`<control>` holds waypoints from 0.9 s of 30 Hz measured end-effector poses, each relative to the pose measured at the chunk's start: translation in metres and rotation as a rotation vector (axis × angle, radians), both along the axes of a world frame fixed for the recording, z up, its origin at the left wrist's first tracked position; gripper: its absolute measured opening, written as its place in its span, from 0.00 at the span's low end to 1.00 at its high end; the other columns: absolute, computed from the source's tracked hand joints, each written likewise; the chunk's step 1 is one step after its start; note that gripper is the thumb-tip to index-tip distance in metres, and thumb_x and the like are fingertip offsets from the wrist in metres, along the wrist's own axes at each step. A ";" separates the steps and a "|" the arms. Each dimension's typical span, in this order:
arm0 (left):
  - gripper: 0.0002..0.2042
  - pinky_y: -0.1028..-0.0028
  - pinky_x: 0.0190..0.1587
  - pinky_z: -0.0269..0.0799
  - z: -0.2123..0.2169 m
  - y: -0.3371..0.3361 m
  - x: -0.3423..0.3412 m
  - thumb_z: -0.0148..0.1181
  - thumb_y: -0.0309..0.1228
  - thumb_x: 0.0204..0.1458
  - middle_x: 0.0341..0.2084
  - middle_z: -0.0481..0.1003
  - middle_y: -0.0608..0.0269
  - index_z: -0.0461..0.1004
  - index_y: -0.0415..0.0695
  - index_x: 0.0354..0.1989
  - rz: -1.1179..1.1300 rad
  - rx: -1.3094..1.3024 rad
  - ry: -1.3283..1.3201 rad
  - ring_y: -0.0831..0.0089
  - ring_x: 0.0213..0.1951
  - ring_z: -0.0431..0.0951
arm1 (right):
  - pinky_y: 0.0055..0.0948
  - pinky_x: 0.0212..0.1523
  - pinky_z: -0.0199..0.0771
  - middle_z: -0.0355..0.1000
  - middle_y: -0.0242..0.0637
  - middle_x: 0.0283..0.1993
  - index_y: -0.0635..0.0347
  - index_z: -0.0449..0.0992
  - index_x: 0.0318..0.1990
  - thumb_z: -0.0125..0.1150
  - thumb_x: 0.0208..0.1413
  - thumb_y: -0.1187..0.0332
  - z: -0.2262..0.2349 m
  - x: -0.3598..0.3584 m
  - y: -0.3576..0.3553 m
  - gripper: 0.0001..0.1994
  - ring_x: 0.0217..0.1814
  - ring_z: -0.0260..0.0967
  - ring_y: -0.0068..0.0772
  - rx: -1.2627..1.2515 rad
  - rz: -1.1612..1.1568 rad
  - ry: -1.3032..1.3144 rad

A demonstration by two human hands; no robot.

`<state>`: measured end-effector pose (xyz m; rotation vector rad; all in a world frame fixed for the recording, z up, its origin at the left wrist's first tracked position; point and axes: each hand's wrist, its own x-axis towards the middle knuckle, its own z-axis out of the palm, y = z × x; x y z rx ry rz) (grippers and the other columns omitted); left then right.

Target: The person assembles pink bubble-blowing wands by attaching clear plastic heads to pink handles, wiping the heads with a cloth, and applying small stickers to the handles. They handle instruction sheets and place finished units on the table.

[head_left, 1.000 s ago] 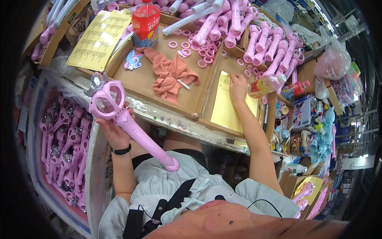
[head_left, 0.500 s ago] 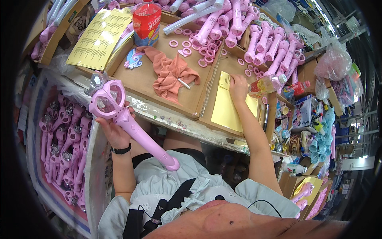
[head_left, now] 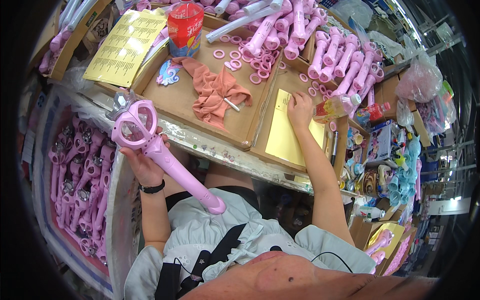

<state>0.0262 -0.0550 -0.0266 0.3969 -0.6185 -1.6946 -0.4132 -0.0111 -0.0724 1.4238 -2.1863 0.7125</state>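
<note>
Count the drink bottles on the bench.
3 that I can make out: a red-labelled bottle at the back of the left tray, a clear one with yellow drink lying by the right hand, and a small red one behind it. Clutter may hide others.

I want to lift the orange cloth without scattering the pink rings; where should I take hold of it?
Pinch the orange cloth at its bunched middle ridge, coming from above. It lies crumpled in the cardboard tray, a small white stick rests on its right side, and the pink rings lie beyond its far edge.
</note>
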 end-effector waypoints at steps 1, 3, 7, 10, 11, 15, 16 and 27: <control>0.40 0.66 0.40 0.73 0.000 0.000 0.000 0.51 0.63 0.46 0.44 0.69 0.49 0.59 0.40 0.58 -0.014 0.003 0.025 0.60 0.41 0.73 | 0.36 0.48 0.65 0.72 0.35 0.42 0.57 0.78 0.35 0.58 0.48 0.69 0.000 0.000 0.000 0.08 0.48 0.66 0.39 -0.002 0.003 -0.020; 0.41 0.66 0.40 0.73 0.000 0.000 0.000 0.51 0.63 0.46 0.44 0.69 0.49 0.59 0.40 0.58 0.005 0.006 -0.006 0.60 0.41 0.73 | 0.37 0.47 0.66 0.72 0.35 0.42 0.57 0.78 0.35 0.58 0.47 0.69 0.001 0.001 0.001 0.08 0.48 0.66 0.39 -0.008 0.020 -0.036; 0.41 0.66 0.40 0.73 -0.001 -0.001 0.000 0.51 0.63 0.46 0.44 0.69 0.49 0.59 0.40 0.58 -0.021 -0.001 0.023 0.59 0.41 0.73 | 0.37 0.47 0.66 0.72 0.36 0.42 0.58 0.78 0.35 0.59 0.47 0.69 0.004 0.003 0.001 0.08 0.48 0.66 0.40 -0.008 0.053 -0.118; 0.41 0.66 0.40 0.73 -0.001 -0.001 0.000 0.52 0.63 0.46 0.44 0.69 0.49 0.59 0.40 0.58 -0.026 -0.003 0.034 0.59 0.41 0.73 | 0.37 0.48 0.67 0.72 0.38 0.43 0.59 0.78 0.36 0.59 0.48 0.69 0.004 0.003 -0.001 0.09 0.48 0.67 0.41 -0.184 -0.018 -0.028; 0.41 0.66 0.40 0.73 -0.001 -0.001 0.000 0.52 0.63 0.46 0.44 0.68 0.49 0.59 0.39 0.58 -0.010 -0.004 0.010 0.59 0.41 0.73 | 0.37 0.48 0.67 0.72 0.38 0.43 0.59 0.78 0.36 0.59 0.48 0.69 0.004 0.003 -0.002 0.09 0.48 0.67 0.41 -0.144 -0.011 -0.026; 0.41 0.66 0.40 0.73 -0.001 0.000 0.001 0.52 0.63 0.46 0.44 0.68 0.49 0.59 0.39 0.58 -0.010 0.001 0.018 0.59 0.41 0.73 | 0.37 0.48 0.68 0.72 0.39 0.43 0.60 0.79 0.36 0.59 0.48 0.69 0.002 0.001 -0.001 0.09 0.48 0.67 0.42 -0.023 0.031 -0.029; 0.40 0.66 0.40 0.73 -0.001 0.000 0.001 0.52 0.63 0.46 0.44 0.68 0.49 0.59 0.39 0.58 -0.028 0.002 0.049 0.59 0.41 0.73 | 0.37 0.47 0.68 0.72 0.39 0.43 0.60 0.79 0.36 0.59 0.48 0.69 0.002 0.001 0.000 0.08 0.48 0.67 0.42 -0.018 0.029 -0.058; 0.40 0.66 0.41 0.74 -0.001 0.000 0.000 0.51 0.62 0.46 0.45 0.68 0.48 0.59 0.39 0.58 -0.010 0.005 0.020 0.59 0.41 0.73 | 0.35 0.48 0.67 0.71 0.40 0.43 0.60 0.78 0.35 0.58 0.49 0.68 -0.001 -0.002 -0.001 0.08 0.47 0.66 0.43 -0.061 0.024 -0.136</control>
